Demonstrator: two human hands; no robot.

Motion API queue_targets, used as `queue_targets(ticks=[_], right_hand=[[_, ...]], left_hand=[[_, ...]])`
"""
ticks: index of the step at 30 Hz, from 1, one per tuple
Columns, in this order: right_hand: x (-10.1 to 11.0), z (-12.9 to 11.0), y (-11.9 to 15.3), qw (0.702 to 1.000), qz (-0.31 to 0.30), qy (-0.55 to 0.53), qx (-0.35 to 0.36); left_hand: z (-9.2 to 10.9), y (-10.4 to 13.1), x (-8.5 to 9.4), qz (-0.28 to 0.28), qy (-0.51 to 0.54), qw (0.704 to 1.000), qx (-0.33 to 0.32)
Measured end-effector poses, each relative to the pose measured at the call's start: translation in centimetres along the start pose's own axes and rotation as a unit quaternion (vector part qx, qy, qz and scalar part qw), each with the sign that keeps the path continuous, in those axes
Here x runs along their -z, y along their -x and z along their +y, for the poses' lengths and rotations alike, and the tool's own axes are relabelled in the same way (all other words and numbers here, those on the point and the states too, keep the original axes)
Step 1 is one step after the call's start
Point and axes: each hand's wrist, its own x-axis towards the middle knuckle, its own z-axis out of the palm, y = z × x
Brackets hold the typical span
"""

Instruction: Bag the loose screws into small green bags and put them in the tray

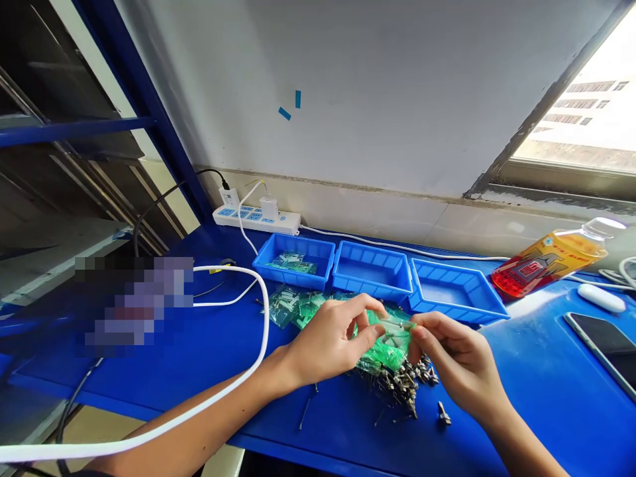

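Head-worn view, close, facing forward and down

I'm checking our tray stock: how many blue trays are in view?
3, in a row beyond the held plastic bag: the left tray, with packets inside; the middle tray; and the right tray, nearest the bottle. None seems hidden.

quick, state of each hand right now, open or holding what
Left hand: at a small plastic bag, grip unclear.
Right hand: closed, pinching the bag's edge.

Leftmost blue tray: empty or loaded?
Partly loaded: the leftmost blue tray holds clear, greenish packets, with bare blue floor showing beside them.
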Motion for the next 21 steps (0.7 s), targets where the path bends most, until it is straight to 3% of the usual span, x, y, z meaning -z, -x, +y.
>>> queue_targets(ticks=[3,6,9,12,15,18,21], right_hand=[[0.0,0.0,0.2,1.0,0.023,0.0,0.012],[0.1,0.2,0.2,0.999,0.042,-0.014,0.014],[0.1,0.6,0.1,0.997,0.059,-0.05,-0.009],[-0.1,0.8,-0.1,0.995,0.071,-0.071,-0.016],[-0.1,0.7,-0.4,0.998,0.061,-0.026,-0.001],[-0.1,0.5,-0.4,0.997,0.049,0.045,0.048],[-0.4,0.5,-0.3,0.994,0.078,0.033,0.065]], left_hand=[[0.2,0.3,-0.2,0.028,0.001,0.999,0.015],[0.2,0.4,-0.3,0.064,-0.004,0.996,-0.055],[0.1,0.4,-0.4,0.044,0.01,0.993,-0.112],[-0.4,0.4,-0.4,0.016,0.014,0.993,-0.118],[-0.8,0.4,-0.3,0.004,0.01,0.993,-0.117],[-0.9,0.1,0.1,0.016,0.001,0.994,-0.112],[-0.1,-0.1,0.7,0.043,-0.036,0.991,-0.119]])
